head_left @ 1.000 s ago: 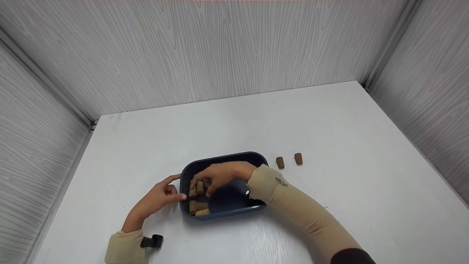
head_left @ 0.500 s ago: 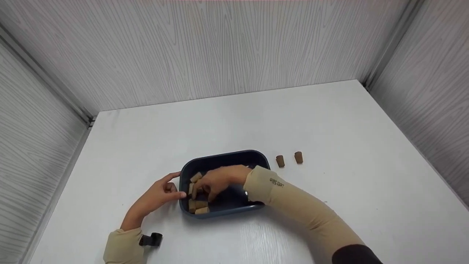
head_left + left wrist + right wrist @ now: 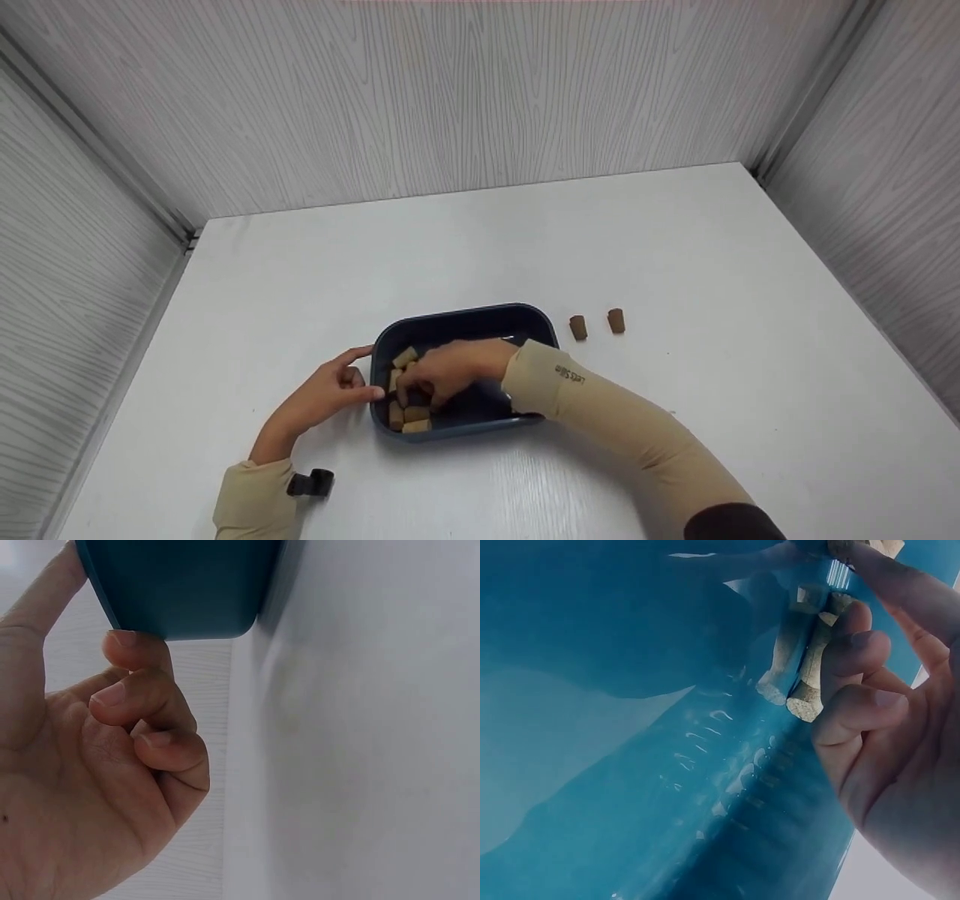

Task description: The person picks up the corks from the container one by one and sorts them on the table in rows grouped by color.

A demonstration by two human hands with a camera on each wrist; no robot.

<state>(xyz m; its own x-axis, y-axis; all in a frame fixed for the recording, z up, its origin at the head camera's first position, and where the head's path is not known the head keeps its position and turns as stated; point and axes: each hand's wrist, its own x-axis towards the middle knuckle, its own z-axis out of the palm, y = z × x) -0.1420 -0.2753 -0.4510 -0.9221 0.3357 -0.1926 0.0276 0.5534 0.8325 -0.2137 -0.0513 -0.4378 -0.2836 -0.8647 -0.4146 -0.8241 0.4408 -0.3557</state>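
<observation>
A dark blue rectangular tray (image 3: pixel 480 432) holds several small tan corks (image 3: pixel 418 426), gathered at its left end. My left hand (image 3: pixel 324 394) grips the tray's left end, with thumb at the rim and index finger against the outer wall. Its other fingers are curled, as the left wrist view shows. My right hand (image 3: pixel 448 370) reaches down inside the tray among the corks. In the right wrist view a fingertip is on a cork (image 3: pixel 841 549) at the top edge, pinched there as it appears; part of the grip is hidden. More corks (image 3: pixel 808 701) lie beside the curled fingers.
Two brown corks (image 3: pixel 578 327) stand apart on the white table (image 3: pixel 480 247), to the right of the tray. Grey wood-grain panels (image 3: pixel 450 97) close off the back and both sides. A black wrist device (image 3: pixel 311 483) is strapped to the left sleeve.
My right hand shifts slightly toward the near side within the tray. A cork now lies slanted in the tray's upper left, where the fingers were. My left hand keeps its hold.
</observation>
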